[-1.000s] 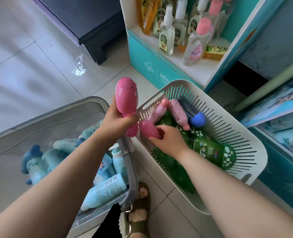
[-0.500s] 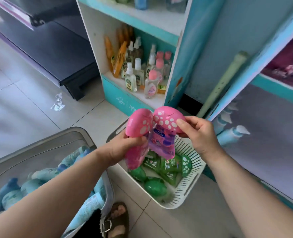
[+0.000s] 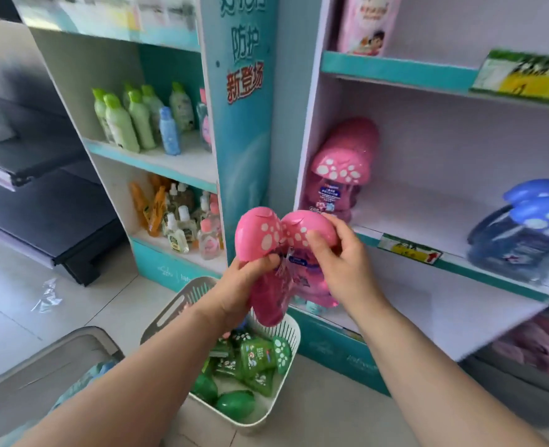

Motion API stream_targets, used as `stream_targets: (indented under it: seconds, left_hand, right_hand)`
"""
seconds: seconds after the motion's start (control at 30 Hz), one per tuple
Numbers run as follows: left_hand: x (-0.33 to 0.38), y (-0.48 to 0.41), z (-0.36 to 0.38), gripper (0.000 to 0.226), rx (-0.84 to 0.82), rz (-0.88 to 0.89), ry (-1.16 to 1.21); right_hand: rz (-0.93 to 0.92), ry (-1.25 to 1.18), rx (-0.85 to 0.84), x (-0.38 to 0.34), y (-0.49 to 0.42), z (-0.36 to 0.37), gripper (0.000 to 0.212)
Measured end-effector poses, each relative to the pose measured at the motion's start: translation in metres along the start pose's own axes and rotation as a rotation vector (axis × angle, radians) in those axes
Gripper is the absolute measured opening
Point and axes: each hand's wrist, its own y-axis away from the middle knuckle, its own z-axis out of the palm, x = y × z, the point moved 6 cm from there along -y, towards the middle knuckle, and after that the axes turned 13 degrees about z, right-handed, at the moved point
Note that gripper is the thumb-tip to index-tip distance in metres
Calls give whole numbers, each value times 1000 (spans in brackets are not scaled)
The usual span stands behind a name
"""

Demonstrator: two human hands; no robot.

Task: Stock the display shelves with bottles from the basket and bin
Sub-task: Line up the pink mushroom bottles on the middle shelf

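I hold two pink mushroom-capped bottles side by side in front of the right display shelf. My left hand (image 3: 239, 287) grips the left pink bottle (image 3: 260, 233) by its body. My right hand (image 3: 341, 259) grips the right pink bottle (image 3: 299, 229) just under its cap. On the middle shelf board (image 3: 405, 201) stand more pink mushroom bottles (image 3: 341, 169) at the left and blue mushroom bottles (image 3: 524, 221) at the right. Below my hands the white slotted basket (image 3: 176, 304) holds several green bottles (image 3: 254, 353). The grey bin (image 3: 83, 340) at lower left shows pale blue bottles, mostly hidden by my left arm.
The left shelf unit carries green-capped bottles (image 3: 125, 121) on its upper board and small pump and orange bottles (image 3: 176, 221) on its lower board. A teal pillar with printed signs (image 3: 244, 124) separates the units. A dark counter (image 3: 41, 188) stands at far left. A plastic scrap (image 3: 47, 295) lies on the tiled floor.
Both hands lifted the pink bottles out of the basket and raised them toward the right shelf. My view rose from the basket and bin to the shelves.
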Motion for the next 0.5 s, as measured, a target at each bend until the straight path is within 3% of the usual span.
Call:
stream_targets:
  seconds: [0.2, 0.37, 0.5]
  left_hand:
    - [21, -9, 61, 58, -170, 46, -37]
    - [33, -24, 77, 36, -163, 130, -168]
    - [32, -37, 76, 14, -73, 157, -178]
  right_hand:
    - [-49, -21, 70, -33, -5, -82, 43]
    - [59, -318, 132, -29, -40, -143, 37]
    - [140, -516, 85, -25, -70, -152, 56]
